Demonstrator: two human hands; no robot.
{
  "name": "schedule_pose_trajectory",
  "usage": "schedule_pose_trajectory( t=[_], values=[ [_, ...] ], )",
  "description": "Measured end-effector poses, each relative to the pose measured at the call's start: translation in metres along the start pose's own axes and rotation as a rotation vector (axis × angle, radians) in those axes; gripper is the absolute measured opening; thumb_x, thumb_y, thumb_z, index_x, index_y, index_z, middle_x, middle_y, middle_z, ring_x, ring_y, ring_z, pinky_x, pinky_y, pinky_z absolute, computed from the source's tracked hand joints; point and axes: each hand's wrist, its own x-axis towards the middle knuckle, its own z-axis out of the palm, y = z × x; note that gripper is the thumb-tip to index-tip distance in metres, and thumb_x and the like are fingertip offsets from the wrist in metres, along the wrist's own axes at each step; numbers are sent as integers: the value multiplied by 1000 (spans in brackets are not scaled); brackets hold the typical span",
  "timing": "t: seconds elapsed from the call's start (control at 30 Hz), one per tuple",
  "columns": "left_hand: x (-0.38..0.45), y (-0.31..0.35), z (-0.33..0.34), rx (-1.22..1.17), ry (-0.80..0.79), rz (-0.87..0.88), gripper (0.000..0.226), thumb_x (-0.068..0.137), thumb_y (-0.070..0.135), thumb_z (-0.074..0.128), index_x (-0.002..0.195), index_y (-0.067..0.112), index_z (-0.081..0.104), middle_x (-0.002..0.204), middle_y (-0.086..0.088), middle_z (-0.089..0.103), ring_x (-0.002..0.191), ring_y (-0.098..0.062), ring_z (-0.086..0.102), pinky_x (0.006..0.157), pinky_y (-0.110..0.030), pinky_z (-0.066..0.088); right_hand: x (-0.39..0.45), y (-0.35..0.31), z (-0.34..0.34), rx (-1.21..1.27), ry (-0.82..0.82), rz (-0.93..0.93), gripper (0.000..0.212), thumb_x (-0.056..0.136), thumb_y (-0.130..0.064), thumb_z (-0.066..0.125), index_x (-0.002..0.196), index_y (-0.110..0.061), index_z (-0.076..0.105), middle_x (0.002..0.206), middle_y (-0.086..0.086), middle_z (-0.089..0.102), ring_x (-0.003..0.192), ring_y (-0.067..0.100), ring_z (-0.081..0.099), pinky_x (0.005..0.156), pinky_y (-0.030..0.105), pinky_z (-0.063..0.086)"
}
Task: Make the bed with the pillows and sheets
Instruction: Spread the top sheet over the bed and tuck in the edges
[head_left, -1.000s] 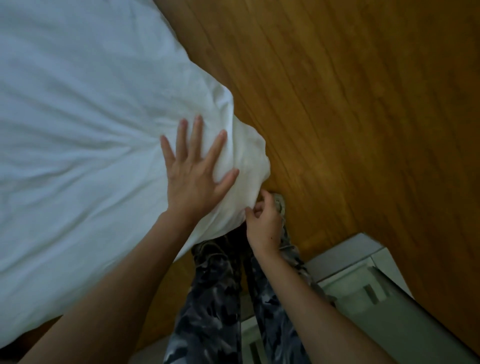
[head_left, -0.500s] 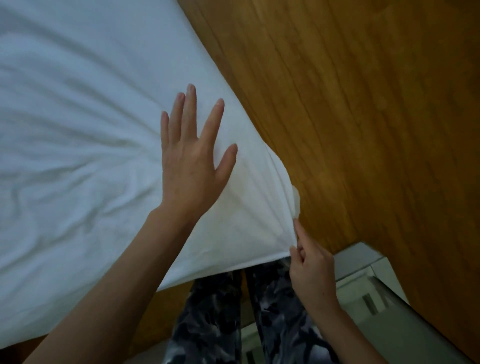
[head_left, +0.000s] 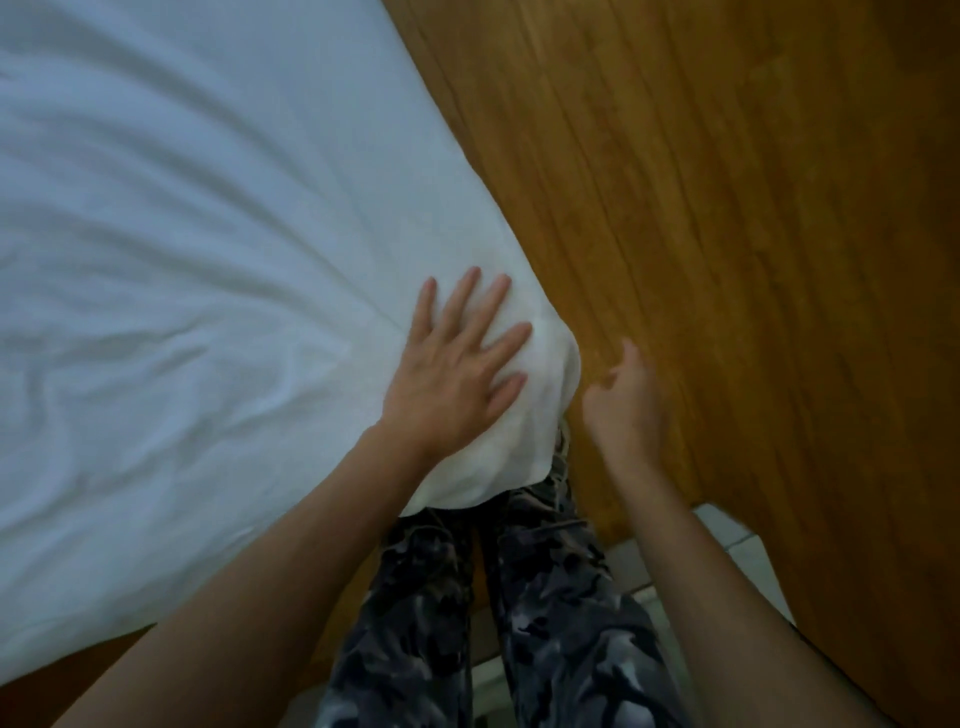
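A white sheet (head_left: 182, 260) covers the bed and fills the left and middle of the view, with creases fanning out from its near corner. My left hand (head_left: 457, 369) lies flat with spread fingers, pressing on that rounded corner. My right hand (head_left: 623, 400) hovers just right of the corner, over the wood, with its fingers loosely curled and nothing in them. It does not touch the sheet. No pillow is in view.
A brown wooden surface (head_left: 727, 234) runs along the right side of the bed. My legs in dark patterned trousers (head_left: 493, 613) stand below the corner. A pale tiled strip (head_left: 737, 540) shows at the lower right.
My right hand has let go of the sheet's corner edge and lifted up beside it. My left hand slid back toward the corner, which has gone from stretched to rounded.
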Motion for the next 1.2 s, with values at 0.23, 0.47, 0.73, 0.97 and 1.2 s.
schedule_pose_trajectory(
  t=[0.23,0.47,0.73,0.97,1.2],
  values=[
    [-35,66,24,152,-452,443,34,95,35,45,89,21,76,106,-6,69,122,-34,50,115,-55,-12,42,-89,6,399,-146,-425,50,96,-38,49,144,-26,41,140,-2,50,128,12,46,106,33,39],
    [-47,2,-20,-371,378,49,21,91,12,58,76,2,69,88,-13,70,84,-31,65,79,-39,51,13,-34,57,395,-304,-219,62,91,-65,25,133,-27,51,134,-3,55,125,19,48,109,36,33],
    [11,-67,-12,-66,213,-392,58,98,47,40,147,17,39,155,-27,22,144,-43,19,117,-55,13,-62,62,87,321,-486,5,47,99,-52,35,138,-28,45,127,-10,55,116,15,53,98,31,41],
    [-18,3,15,-85,86,-25,47,93,47,46,134,25,57,155,-18,30,144,-38,19,115,-61,7,-79,46,50,304,119,38,43,94,-4,46,136,-16,45,124,-3,52,107,7,47,86,18,37],
    [-99,59,11,-261,-468,356,48,96,44,33,117,20,68,124,-3,65,123,-29,53,108,-47,30,-90,-52,31,38,173,-593,44,91,-11,46,136,-6,48,140,12,45,129,24,41,106,27,30]
  ],
)
